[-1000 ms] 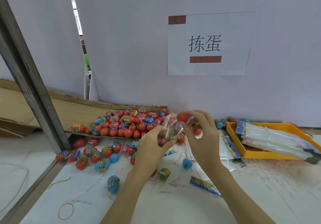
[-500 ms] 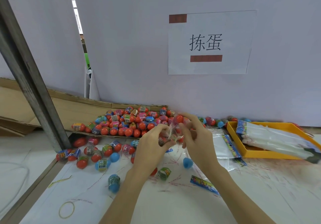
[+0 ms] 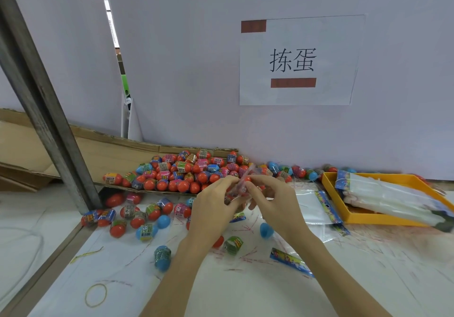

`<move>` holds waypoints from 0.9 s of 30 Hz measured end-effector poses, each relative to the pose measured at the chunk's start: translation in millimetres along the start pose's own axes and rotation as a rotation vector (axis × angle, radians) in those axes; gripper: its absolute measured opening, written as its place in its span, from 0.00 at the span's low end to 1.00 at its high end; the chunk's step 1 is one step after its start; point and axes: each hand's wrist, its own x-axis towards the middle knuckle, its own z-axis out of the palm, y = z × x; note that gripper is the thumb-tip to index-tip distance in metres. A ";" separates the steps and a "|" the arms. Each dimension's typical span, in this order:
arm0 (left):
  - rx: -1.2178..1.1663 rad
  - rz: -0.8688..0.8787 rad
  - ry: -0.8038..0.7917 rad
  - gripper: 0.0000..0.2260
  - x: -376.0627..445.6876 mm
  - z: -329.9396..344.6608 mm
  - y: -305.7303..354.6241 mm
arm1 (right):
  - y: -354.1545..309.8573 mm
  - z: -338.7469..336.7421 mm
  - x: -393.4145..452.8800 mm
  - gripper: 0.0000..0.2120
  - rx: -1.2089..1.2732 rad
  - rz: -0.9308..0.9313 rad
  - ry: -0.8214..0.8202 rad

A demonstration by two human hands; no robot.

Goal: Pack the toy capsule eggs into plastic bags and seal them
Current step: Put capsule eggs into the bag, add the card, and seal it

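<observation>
A small clear plastic bag [image 3: 239,190] with toy eggs inside is held between both hands above the table. My left hand [image 3: 211,208] grips it from the left, thumb and fingers pinching its top. My right hand [image 3: 275,206] pinches the same top edge from the right. Behind them a pile of red and blue capsule eggs [image 3: 186,171] lies on flattened cardboard [image 3: 98,152]. More loose eggs [image 3: 137,216] are scattered on the white table, among them a blue one [image 3: 162,257] and a green one [image 3: 233,244].
An orange tray [image 3: 361,217] at the right holds a stack of empty bags [image 3: 390,196]. Flat bags with printed headers [image 3: 319,208] lie beside it. A printed header strip [image 3: 290,261] and a rubber band [image 3: 96,295] lie nearer me. A metal post [image 3: 49,120] stands left.
The two hands have drawn closer together at the bag's top, and the red egg that sat at my right fingertips is no longer in view there.
</observation>
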 end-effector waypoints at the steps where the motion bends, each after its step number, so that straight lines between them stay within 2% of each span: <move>1: 0.015 0.011 0.008 0.15 -0.5 -0.2 0.4 | -2.0 -0.3 -0.3 0.08 0.054 0.020 0.003; 4: 0.038 0.008 0.020 0.17 -1.0 -0.4 1.3 | -6.4 -2.0 -0.3 0.08 0.169 0.056 0.062; 7: 0.002 -0.016 0.012 0.17 -0.7 -0.2 2.5 | -8.0 -3.0 -0.9 0.07 0.168 0.029 0.050; 10: -0.082 -0.045 0.005 0.13 -0.4 -0.7 5.9 | -5.6 -1.2 -3.6 0.04 0.091 -0.007 -0.007; 17: -0.121 -0.034 0.010 0.08 1.1 -2.3 4.1 | -2.9 3.3 -3.7 0.12 -0.121 -0.117 -0.122; 19: -0.110 -0.047 0.049 0.09 2.2 -3.1 2.2 | -4.4 -1.1 -1.3 0.12 -0.073 -0.147 -0.074; 21: -0.103 -0.077 0.094 0.10 3.4 -4.3 -1.1 | -4.0 -4.4 0.3 0.10 -0.057 -0.158 0.048; 23: -0.098 -0.117 0.135 0.10 3.9 -5.6 -5.1 | 2.3 -6.9 1.9 0.08 -0.155 -0.133 0.160; 24: -0.093 -0.143 0.149 0.10 4.0 -6.2 -6.7 | 7.2 -8.2 2.5 0.07 -0.221 -0.095 0.167; 27: -0.109 -0.197 0.163 0.11 3.8 -6.5 -8.0 | 25.5 -8.2 1.6 0.06 -0.416 0.043 -0.004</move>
